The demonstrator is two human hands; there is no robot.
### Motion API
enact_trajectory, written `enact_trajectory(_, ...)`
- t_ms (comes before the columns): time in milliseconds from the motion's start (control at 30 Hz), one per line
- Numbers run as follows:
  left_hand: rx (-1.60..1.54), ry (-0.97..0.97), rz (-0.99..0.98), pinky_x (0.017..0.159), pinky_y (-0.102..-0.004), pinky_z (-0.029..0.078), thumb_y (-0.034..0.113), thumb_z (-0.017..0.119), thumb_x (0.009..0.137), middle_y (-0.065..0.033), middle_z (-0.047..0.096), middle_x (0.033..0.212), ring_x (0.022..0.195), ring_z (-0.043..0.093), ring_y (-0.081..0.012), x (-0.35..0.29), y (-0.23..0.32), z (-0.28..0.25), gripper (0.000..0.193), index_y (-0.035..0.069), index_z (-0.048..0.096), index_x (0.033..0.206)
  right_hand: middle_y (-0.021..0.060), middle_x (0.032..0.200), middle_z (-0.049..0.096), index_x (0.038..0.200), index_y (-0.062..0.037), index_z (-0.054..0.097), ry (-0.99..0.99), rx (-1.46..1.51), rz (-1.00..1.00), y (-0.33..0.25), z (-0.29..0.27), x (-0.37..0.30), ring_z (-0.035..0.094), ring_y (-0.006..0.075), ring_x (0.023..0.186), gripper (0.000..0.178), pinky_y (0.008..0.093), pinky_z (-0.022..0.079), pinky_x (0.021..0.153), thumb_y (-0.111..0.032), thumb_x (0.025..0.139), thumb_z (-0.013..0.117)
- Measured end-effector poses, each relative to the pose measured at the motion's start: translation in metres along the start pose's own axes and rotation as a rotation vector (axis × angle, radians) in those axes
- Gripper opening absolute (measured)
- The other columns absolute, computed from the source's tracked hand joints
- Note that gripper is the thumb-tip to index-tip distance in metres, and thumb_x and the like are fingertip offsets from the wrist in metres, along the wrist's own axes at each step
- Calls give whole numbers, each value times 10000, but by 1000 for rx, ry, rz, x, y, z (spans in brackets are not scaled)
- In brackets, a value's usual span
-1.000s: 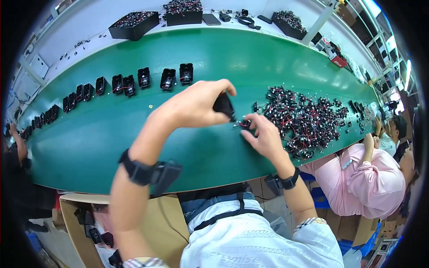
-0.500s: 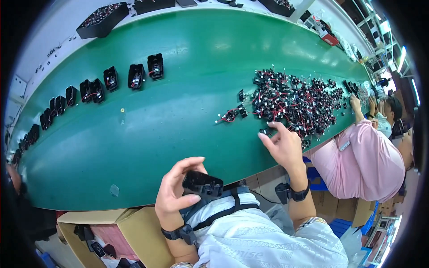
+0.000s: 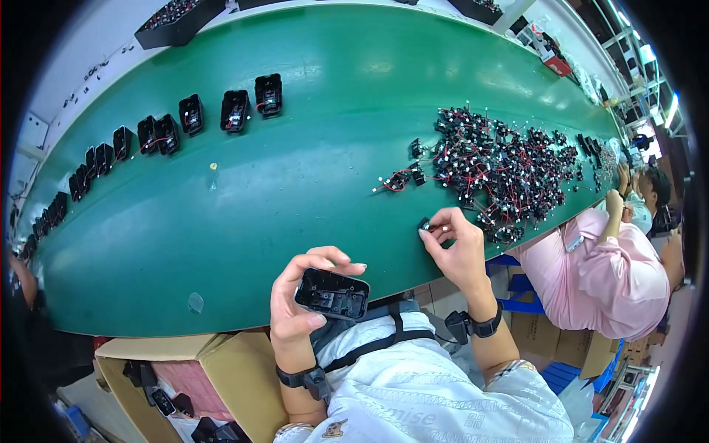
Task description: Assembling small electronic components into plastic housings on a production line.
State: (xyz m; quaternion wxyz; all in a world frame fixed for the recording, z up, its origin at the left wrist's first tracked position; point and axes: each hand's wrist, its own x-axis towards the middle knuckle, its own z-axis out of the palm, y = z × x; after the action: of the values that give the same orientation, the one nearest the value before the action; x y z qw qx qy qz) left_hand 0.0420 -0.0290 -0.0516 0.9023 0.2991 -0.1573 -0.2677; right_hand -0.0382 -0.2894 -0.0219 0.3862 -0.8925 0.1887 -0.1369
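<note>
My left hand grips a black plastic housing between thumb and fingers, its hollow inside with moulded ribs facing up. At the table's front edge, my right hand pinches a small black part at its fingertips, with a bit of white by the fingers. Just beyond that hand spreads a heap of small black parts with red wires and white connectors. A few such parts lie apart, left of the heap.
A row of black housings, some with red wires inside, curves along the left of the green table. Below it stands an open cardboard box of black pieces. A co-worker in pink sits at right; a black tray stands far left.
My right hand has drawn slightly away from the heap with the small black part pinched in it. My left hand has tilted the housing, so its hollow inside now shows.
</note>
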Motion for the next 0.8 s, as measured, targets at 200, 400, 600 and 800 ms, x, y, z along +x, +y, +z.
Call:
enact_trajectory(200,-179,-28,13,1067,-573,471,162,782,742,-289,611,1229,1179,629,-449,0,-8,-2,691,-75,492,1322,61,906,699,1018,32,670,-69,143,-10,-7,-1,0,680,99,788,165,245,566,726,43,861,721)
enact_trajectory(400,-206,-85,-55,1001,-496,534,243,744,872,-297,612,1260,1132,667,-413,4,-19,7,830,-46,316,1522,159,1078,687,968,26,683,-115,747,-64,-45,3,-17,671,192,966,157,301,553,850,104,835,712)
enact_trajectory(600,-108,-114,4,988,-471,541,274,747,875,-286,615,1266,1098,684,-375,0,-17,8,828,-55,338,1515,70,882,705,875,-61,759,-142,512,-499,-83,0,-16,668,181,739,224,292,526,624,33,696,855)
enact_trajectory(800,29,-84,17,920,-384,551,429,716,899,-296,623,1187,1050,670,-303,-1,-11,10,902,-113,331,1508,46,855,694,862,-76,763,-175,302,-616,-96,10,-15,642,206,714,230,298,512,612,-22,671,879)
